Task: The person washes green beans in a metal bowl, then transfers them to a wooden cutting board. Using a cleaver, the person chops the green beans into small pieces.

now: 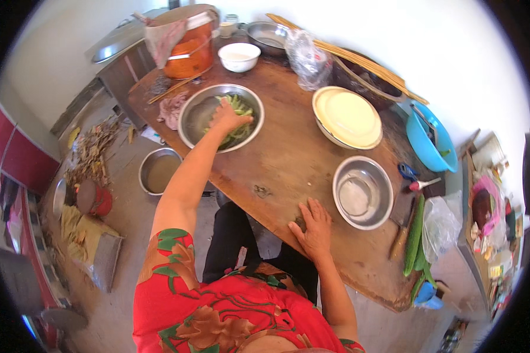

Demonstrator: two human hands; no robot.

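Note:
My left hand (228, 119) reaches into a wide steel basin (194, 120) at the far left of the wooden table. It rests on a heap of green vegetable strips (240, 106), its thumb spread away from the fingers; the fingertips are partly lost among the strips. Flat on the near edge of the table lies my right hand (314, 228), fingers stretched out and holding nothing. Just right of it stands a second steel basin (343, 203), whose shiny bottom shows.
To the right lie cucumbers (414, 238), a wooden-handled knife (397, 242), blue-handled scissors (407, 172) and a plastic bag (441, 226). Behind are a lidded pale-yellow bowl (347, 116), a blue basin (424, 141), a white bowl (239, 63) and an orange bucket (194, 56). A metal pot (161, 172) sits below the table's left edge.

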